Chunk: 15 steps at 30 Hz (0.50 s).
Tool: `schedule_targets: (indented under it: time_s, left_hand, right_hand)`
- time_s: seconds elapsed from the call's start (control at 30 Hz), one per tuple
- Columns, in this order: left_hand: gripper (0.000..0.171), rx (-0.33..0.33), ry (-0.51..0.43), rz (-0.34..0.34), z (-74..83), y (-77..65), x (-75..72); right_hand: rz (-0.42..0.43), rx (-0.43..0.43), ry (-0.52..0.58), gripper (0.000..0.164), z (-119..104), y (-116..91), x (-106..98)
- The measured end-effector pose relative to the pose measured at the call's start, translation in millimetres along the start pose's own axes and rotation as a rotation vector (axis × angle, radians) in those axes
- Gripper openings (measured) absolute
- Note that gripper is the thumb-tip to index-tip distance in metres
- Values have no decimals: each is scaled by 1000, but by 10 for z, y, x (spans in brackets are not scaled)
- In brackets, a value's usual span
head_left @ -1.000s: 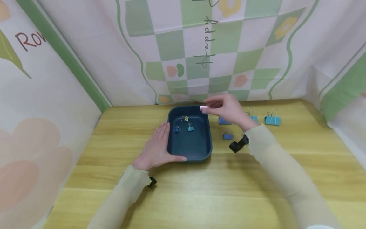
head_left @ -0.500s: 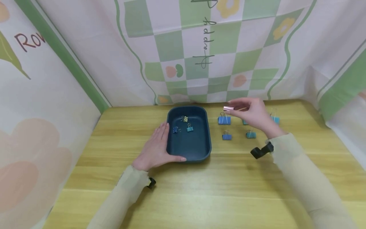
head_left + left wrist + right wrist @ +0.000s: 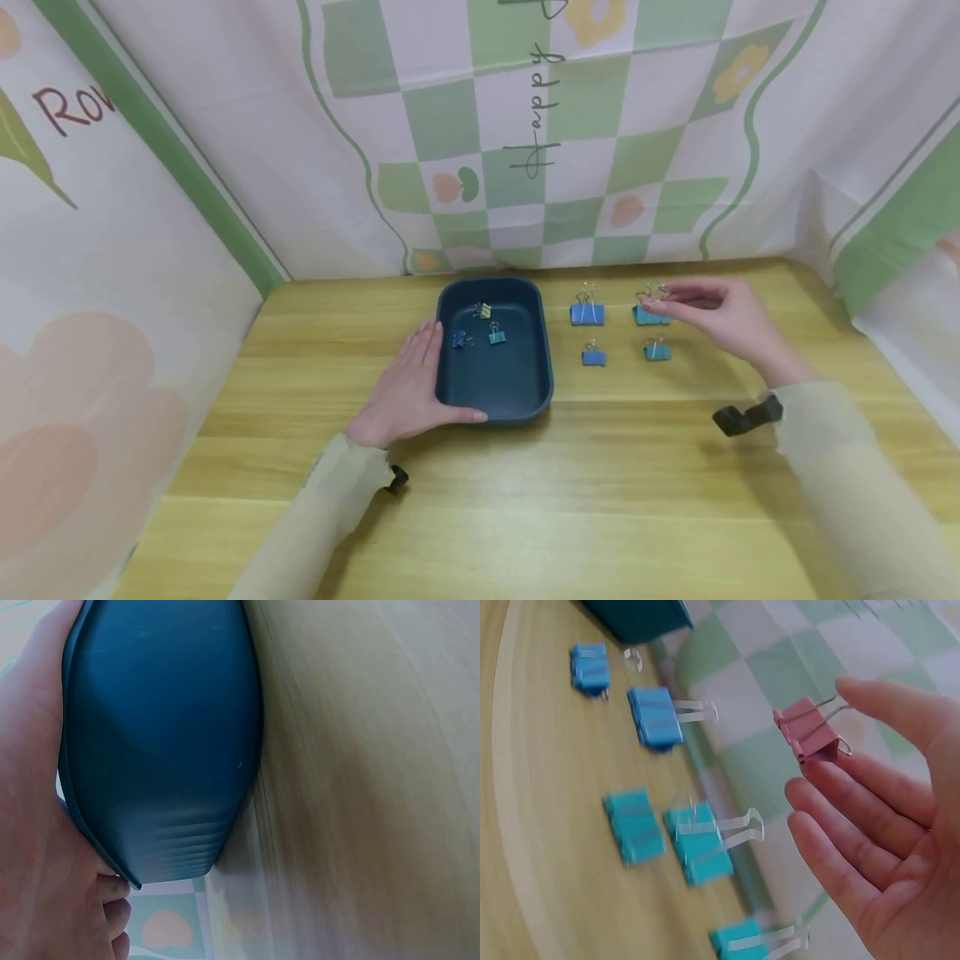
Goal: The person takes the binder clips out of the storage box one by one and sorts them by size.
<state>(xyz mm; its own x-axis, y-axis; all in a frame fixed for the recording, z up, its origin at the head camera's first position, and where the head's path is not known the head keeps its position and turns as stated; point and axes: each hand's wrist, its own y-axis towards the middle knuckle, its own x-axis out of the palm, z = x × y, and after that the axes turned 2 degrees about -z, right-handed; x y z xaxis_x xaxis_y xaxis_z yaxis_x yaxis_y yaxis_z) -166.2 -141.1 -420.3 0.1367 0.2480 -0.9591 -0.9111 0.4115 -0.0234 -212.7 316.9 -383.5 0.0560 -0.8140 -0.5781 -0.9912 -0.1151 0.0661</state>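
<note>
Three clips lie in the tray (image 3: 495, 379) in the head view, toward its far half: a yellow clip (image 3: 485, 312), a blue clip (image 3: 459, 339) and a teal clip (image 3: 497, 335). Your left hand (image 3: 405, 392) lies along the tray's left side, fingers straight and close together, thumb reaching across the near rim. Your right hand (image 3: 723, 321) is right of the tray, its fingertips overlapping a large teal clip (image 3: 651, 318). A large blue clip (image 3: 587, 314) shares that far row; a small blue clip (image 3: 593, 358) and a small teal clip (image 3: 657, 353) sit nearer you. The table (image 3: 480, 517) ends close behind the far row, at the hanging cloth (image 3: 517, 117), so you have more room on your own side.

In the left wrist view, the tray's wall looks smooth and stiff, probably light enough to slide if pushed; its lip seems the best hold.

In the right wrist view, you pinch the pink clip (image 3: 810, 731) between thumb and fingers, with the thumb at a wire handle. It should be light, hard and springy; the thin handles may swivel, so the folded body would give steadier hold. A third teal clip (image 3: 739, 937) sits beyond the large one, limiting low sideways movement.
</note>
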Motion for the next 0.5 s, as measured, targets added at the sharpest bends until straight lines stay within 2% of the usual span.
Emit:
schedule_targets:
  time_s: [0.23, 0.5]
  left_hand:
    - [147, -7, -2, -1, 5, -3, -6]
    - [147, -8, 3, 0, 2, 0, -2]
  right_hand:
    - [-49, 89, -50, 56, 293, -175, -278]
    - [-132, 149, -138, 61, 635, -279, -431]
